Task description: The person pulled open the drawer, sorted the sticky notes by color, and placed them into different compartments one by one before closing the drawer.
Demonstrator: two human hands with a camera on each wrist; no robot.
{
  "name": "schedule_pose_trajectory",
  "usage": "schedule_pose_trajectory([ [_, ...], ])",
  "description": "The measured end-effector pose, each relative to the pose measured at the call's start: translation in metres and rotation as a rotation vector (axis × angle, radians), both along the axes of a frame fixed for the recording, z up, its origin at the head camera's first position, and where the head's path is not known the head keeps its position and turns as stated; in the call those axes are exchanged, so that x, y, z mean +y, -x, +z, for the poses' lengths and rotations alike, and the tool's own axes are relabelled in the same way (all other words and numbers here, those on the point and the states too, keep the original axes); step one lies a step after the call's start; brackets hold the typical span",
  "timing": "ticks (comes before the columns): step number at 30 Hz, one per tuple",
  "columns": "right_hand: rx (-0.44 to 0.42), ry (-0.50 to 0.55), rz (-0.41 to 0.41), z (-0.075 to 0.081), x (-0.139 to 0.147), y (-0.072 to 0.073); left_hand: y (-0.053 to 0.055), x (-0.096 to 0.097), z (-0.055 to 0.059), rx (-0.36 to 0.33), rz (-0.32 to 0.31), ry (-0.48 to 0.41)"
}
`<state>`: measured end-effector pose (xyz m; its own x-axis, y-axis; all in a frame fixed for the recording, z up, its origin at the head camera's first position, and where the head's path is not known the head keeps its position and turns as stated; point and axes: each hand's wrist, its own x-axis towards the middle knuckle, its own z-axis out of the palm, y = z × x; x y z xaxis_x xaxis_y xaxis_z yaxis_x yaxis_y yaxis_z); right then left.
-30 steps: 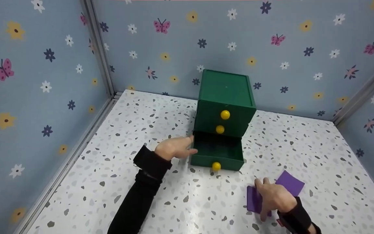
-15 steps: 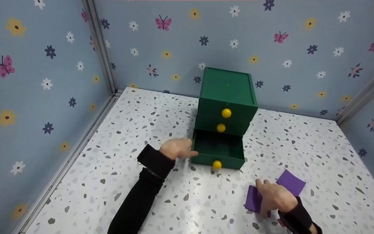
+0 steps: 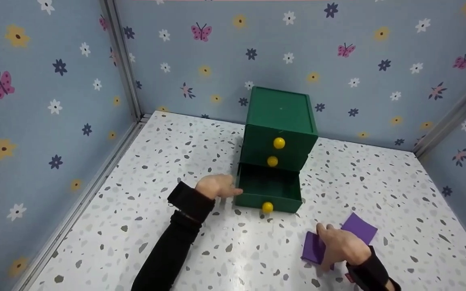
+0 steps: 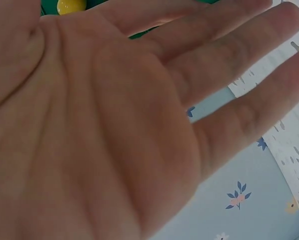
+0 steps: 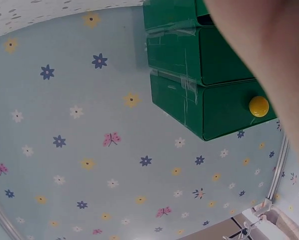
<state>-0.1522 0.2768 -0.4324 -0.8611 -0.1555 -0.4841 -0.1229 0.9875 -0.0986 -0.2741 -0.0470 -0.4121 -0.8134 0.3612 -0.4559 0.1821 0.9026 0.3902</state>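
A green chest of drawers (image 3: 280, 109) with yellow knobs stands against the back wall. Its bottom drawer (image 3: 268, 200) is pulled out, and nothing shows inside. My left hand (image 3: 217, 186) is at the drawer's left side, its fingers extended in the left wrist view; whether it touches the wall of the drawer is hidden. On the right, my right hand (image 3: 344, 244) curves over a flat purple piece (image 3: 312, 248), thumb near the front edge and fingers near the back, seeming to hold it. More purple (image 3: 359, 228) shows behind the hand; I cannot tell whether both are one item.
The speckled white tabletop (image 3: 176, 157) runs back to blue flowered walls (image 3: 217, 52) on three sides. Grey metal rails (image 3: 121, 56) mark the corners. In the right wrist view, clear tape (image 5: 188, 87) crosses the chest's side.
My left hand's fingers have dipped slightly beside the drawer. Under my right hand the flat purple piece has turned and shifted a little leftward. The drawer stays out.
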Motion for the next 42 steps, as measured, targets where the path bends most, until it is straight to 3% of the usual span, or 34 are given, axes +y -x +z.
schedule_pose_trajectory([
  [7, 0.018, 0.006, -0.004, 0.002, 0.003, 0.0, 0.002, 0.0, 0.002, 0.013, 0.026, -0.033],
  [17, 0.029, -0.024, -0.021, 0.003, 0.004, 0.003, 0.0, 0.005, 0.011, 0.104, -0.013, -0.018],
  [28, 0.034, -0.078, -0.034, -0.003, 0.0, 0.004, -0.003, 0.001, 0.012, 0.116, -0.043, -0.024],
  [33, 0.025, -0.029, -0.019, 0.0, 0.004, 0.004, -0.003, 0.0, 0.013, 0.11, -0.019, -0.006],
  [42, 0.135, 0.12, 0.037, 0.021, 0.022, 0.001, -0.004, -0.001, 0.013, 0.099, -0.012, 0.015],
])
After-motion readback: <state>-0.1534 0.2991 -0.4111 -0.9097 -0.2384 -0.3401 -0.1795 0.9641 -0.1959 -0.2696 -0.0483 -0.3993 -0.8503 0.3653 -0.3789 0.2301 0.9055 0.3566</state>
